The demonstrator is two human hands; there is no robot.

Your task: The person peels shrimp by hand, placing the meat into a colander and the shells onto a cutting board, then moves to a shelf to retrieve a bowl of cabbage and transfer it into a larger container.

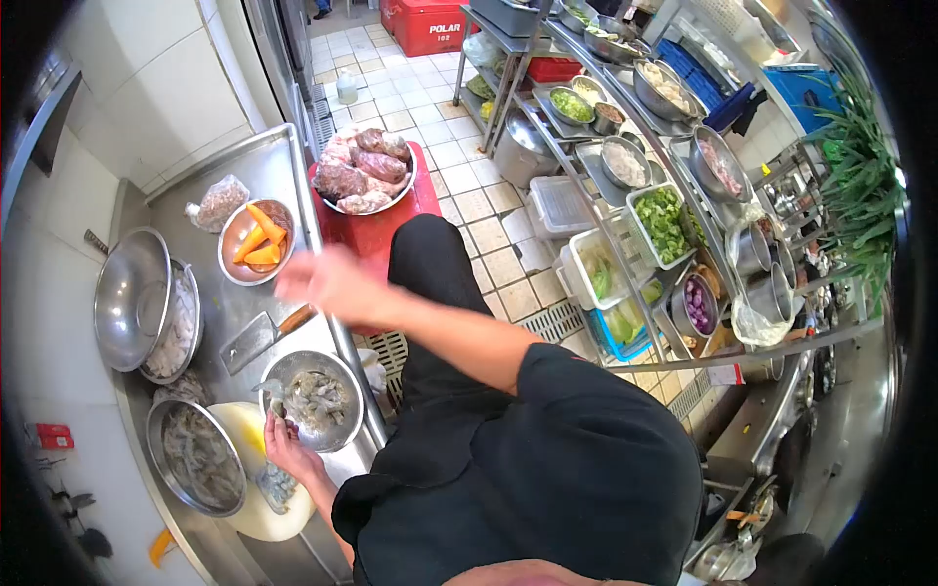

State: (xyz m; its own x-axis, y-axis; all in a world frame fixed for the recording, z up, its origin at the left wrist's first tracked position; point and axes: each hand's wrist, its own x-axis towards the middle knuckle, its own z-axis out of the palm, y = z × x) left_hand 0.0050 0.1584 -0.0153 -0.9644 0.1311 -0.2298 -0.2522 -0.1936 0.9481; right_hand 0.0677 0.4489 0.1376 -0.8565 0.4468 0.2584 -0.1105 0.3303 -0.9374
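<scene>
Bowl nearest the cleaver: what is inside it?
Greyish shrimp lie heaped in the bowl; the left hand pinches a small piece by its rim. The bottom beneath them is hidden.

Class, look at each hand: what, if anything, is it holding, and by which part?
The left hand pinches what looks like a grey shrimp; which end cannot be told. The right hand is too blurred to tell.

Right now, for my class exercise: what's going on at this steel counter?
A person in a black shirt is handling what looks like raw grey shrimp. The bare left hand pinches a small grey piece at the edge of a round silvery metal bowl holding the shrimp. The bare right hand, blurred, is raised near orange carrots; whether it holds anything is unclear. A wooden-handled cleaver lies nearby.
</scene>
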